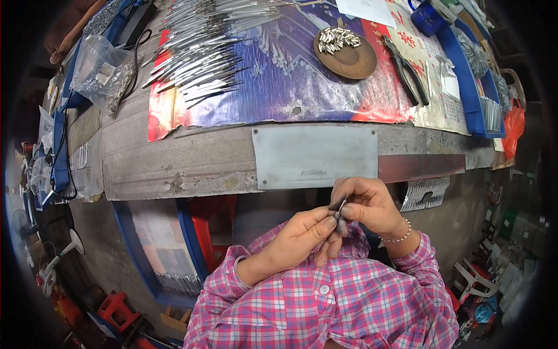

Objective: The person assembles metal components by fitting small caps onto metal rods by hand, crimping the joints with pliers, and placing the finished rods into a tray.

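Note:
In front of my chest, just off the table's near edge, both hands meet with the fingertips pinched together. My left hand [302, 231] and my right hand [373, 205] are closed on a small, thin dark-and-silver metal piece [342, 207]. Fingers cover most of it, so its exact kind cannot be made out. Beyond my hands, a round brown dish [354, 65] bears a heap of short silver metal cylinders [337, 41]. To the dish's right lie dark-handled pliers [408, 75]. Many long, thin metal strips [200, 72] are piled at the far left of the table.
A pale metal plate [317, 157] is fixed along the table's front edge. Clear plastic bags [102, 67] lie at the left. A blue mug [430, 18] and a blue bin [465, 75] stand at the far right. Below left is a blue tray [142, 262] with metal pieces.

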Tool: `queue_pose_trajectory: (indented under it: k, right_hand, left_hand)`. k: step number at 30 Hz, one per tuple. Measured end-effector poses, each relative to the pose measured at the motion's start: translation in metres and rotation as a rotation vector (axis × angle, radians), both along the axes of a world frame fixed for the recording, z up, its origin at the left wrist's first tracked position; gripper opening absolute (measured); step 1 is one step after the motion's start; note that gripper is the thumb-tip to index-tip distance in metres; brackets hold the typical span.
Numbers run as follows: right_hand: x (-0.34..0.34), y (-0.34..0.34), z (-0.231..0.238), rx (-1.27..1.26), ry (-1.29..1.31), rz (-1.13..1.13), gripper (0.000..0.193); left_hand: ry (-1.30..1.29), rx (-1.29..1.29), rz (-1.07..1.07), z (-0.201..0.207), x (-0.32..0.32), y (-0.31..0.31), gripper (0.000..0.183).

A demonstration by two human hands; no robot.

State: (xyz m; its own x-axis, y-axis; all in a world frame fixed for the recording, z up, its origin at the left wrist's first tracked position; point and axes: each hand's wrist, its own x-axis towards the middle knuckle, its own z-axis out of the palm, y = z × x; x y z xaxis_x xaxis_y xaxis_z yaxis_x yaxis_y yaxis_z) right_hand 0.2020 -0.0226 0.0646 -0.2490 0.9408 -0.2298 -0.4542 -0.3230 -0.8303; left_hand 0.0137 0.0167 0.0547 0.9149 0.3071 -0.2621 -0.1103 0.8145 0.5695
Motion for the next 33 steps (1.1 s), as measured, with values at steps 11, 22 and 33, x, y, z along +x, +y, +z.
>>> queue_pose_trajectory:
  k: [11, 22, 33]
  right_hand:
    - [-0.012, -0.013, -0.013, 0.218, -0.253, -0.120, 0.009]
    - [-0.006, -0.013, -0.008, 0.005, -0.165, -0.139, 0.011]
    - [-0.019, -0.022, -0.012, 0.234, -0.567, -0.117, 0.016]
  left_hand:
    - [0.227, 0.372, 0.083, -0.003, 0.006, -0.013, 0.022]
    - [0.269, 0.266, 0.001, 0.001, -0.007, -0.006, 0.020]
    - [0.220, 0.297, -0.077, 0.004, -0.014, -0.006, 0.024]
